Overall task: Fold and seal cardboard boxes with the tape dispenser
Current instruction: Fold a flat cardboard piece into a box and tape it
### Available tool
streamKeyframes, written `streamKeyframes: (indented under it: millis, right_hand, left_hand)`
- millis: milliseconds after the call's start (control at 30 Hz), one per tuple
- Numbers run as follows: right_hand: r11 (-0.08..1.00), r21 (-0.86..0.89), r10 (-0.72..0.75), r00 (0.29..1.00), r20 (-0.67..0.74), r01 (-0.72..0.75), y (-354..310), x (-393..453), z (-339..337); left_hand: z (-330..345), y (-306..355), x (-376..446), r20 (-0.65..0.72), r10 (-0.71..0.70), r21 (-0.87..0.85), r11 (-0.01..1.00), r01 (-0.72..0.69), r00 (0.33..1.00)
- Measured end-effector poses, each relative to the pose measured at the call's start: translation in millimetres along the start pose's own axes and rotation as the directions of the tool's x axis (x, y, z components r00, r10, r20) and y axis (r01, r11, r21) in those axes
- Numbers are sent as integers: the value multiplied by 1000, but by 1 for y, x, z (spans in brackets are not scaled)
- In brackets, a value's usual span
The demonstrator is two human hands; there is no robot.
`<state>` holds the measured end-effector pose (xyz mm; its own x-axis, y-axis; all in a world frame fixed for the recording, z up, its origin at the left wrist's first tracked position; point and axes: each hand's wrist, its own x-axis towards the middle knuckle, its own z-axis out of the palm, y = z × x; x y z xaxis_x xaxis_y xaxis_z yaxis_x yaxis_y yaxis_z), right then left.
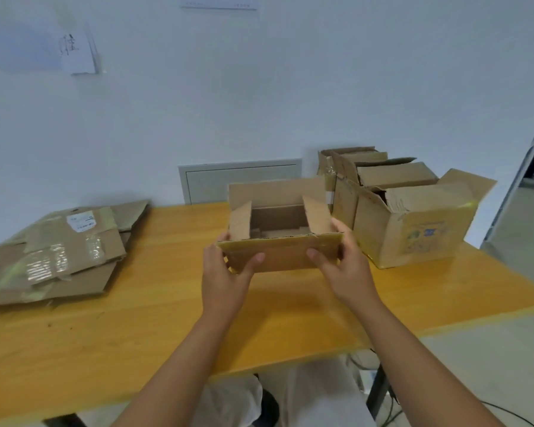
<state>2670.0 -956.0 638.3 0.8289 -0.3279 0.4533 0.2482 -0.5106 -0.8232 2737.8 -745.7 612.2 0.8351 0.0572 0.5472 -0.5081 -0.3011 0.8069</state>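
A small brown cardboard box [285, 252] is held up over the middle of the wooden table [136, 328], its top open and its flaps standing up. My left hand [225, 275] grips its near left corner, thumb on the front face. My right hand [341, 263] grips the near right corner the same way. The far flap stands upright and the two side flaps lean inward. No tape dispenser is in view.
A pile of flattened, taped cardboard [53, 257] lies on the table's left. Several assembled open boxes [410, 223] stand at the right back. A white wall with a grey panel [241, 180] is behind. The table's near edge runs above my lap.
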Motion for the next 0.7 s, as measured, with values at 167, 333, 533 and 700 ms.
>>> streamKeyframes:
  millis: [167, 333, 533, 700]
  right_hand:
    - [994, 8, 105, 993, -58, -105, 16, -46, -44]
    - [982, -13, 184, 974, -131, -187, 30, -78, -86]
    - [965, -32, 252, 955, -159, -260, 54, -92, -128]
    - [948, -36, 300, 928, -221, -316, 74, -95, -161]
  left_hand:
    - [20, 22, -59, 122, 77, 158, 983, -96, 990]
    - [44, 44, -91, 264, 95, 261, 951, -166, 960]
    - [78, 62, -120, 424, 59, 372, 898, -233, 904]
    - [111, 82, -123, 502, 91, 346, 890, -296, 860]
